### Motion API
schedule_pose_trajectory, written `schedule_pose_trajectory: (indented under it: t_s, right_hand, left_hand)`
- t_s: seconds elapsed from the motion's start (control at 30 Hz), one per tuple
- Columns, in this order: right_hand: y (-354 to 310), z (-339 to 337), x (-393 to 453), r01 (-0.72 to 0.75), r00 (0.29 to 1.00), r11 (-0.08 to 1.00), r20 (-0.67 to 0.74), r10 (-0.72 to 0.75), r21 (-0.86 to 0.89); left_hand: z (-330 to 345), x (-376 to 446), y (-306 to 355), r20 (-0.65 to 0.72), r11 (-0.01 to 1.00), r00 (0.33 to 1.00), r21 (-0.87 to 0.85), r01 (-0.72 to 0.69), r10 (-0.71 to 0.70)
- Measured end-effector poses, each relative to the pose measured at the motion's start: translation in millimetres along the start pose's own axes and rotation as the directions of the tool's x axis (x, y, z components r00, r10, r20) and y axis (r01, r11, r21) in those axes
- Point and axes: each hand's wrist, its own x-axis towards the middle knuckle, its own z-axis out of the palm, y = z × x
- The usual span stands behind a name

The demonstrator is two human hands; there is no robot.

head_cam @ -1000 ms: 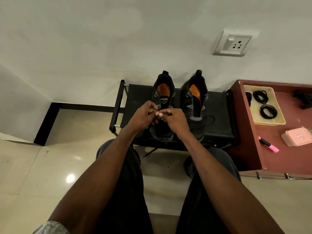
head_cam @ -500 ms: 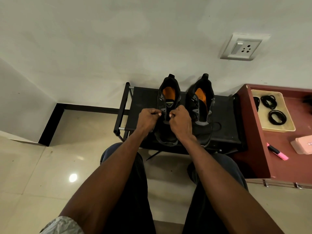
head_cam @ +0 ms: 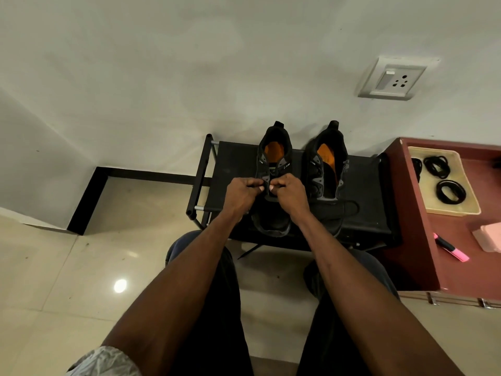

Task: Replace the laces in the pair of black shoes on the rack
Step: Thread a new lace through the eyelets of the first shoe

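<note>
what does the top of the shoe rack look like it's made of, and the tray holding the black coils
Shoe rack top: probably matte black fabric stretched between metal tubes; it looks dull and slightly dusty, with silvery tube ends at its left side. Tray: likely pale yellowish plastic, smooth, with a moulded raised rim.

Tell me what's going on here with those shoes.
A seated person works on the left black shoe on a black rack. The left hand and right hand each pinch its lace near the eyelets. The right shoe stands beside it, untouched. Coiled black laces lie in a tray on the red cabinet.
</note>
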Motion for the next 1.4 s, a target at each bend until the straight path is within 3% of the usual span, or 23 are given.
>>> schedule_pose_trajectory:
  t_s: [0.13,0.37,0.4,0.47,0.53,0.57,0.63,0.73,0.9,1.0,1.1,1.17,1.3,1.4]
  right_hand:
    - [0.5,-9.7,-0.8,-0.094,0.993,0.987,0.080,0.084,0.133]
    - [-5.3,-2.6,-12.5,-0.091,0.994,0.966,-0.041,0.104,0.242]
    - [-6.6,-3.4,-15.9,-0.050,0.997,0.983,-0.053,0.060,0.178]
    - [-8.8,-4.1,-30.3,0.135,0.979,0.980,-0.135,-0.155,-0.145]
    - [-10.8,-2.6,-54.2,0.260,0.925,0.854,-0.136,-0.354,-0.451]
    - [-11.3,-3.2,-65.8,0.273,0.931,0.817,-0.075,-0.357,-0.508]
    - [-7.5,-5.0,-81.6,0.219,0.973,0.809,0.058,-0.225,-0.546]
    - [-1.3,-9.8,-93.0,0.157,0.984,0.818,0.157,-0.082,-0.553]
    - [7.3,-4.4,-107.1,0.229,0.966,0.718,0.245,-0.084,-0.658]
    - [6.2,-5.7,-106.9,0.228,0.961,0.713,0.271,-0.055,-0.663]
    - [4.6,-6.9,-102.9,0.218,0.953,0.740,0.301,-0.021,-0.637]
    - [4.0,-6.9,-100.3,0.206,0.952,0.751,0.306,-0.005,-0.627]
    - [-3.3,-8.2,-97.7,0.206,0.951,0.742,0.309,0.002,-0.638]
    - [-8.6,-10.8,-95.9,0.192,0.953,0.737,0.302,0.016,-0.648]
  left_hand:
    - [0.4,-2.0,0.8,0.016,1.000,1.000,0.011,-0.010,0.010]
    - [4.9,-10.1,3.8,-0.053,0.996,0.995,0.045,-0.078,0.080]
    - [6.1,-10.6,3.8,-0.059,0.995,0.994,0.051,-0.084,0.087]
    - [7.6,-11.2,4.8,-0.061,0.995,0.994,0.061,-0.081,0.085]
    - [6.3,-11.6,5.5,-0.056,0.994,0.995,0.071,-0.080,0.084]
    - [5.3,-12.2,5.7,-0.054,0.993,0.995,0.081,-0.084,0.089]
    - [2.8,-12.0,5.2,-0.054,0.993,0.995,0.080,-0.081,0.086]
    - [-1.2,-12.4,4.9,-0.032,0.998,0.998,0.022,-0.058,0.059]
    - [-5.9,-21.7,15.3,-0.033,0.986,0.999,-0.165,0.016,-0.022]
    - [-10.7,-28.6,28.6,-0.080,0.942,0.994,-0.333,0.038,-0.068]
    - [-28.2,-37.7,63.0,-0.145,0.848,0.989,-0.528,-0.054,-0.027]
    - [-45.8,-47.8,100.4,-0.178,0.734,0.983,-0.662,-0.152,0.043]
    - [-83.4,-69.6,183.8,-0.225,0.303,0.945,-0.907,-0.293,0.238]
    - [-101.2,-77.8,225.5,-0.278,0.138,0.905,-0.932,-0.336,0.321]
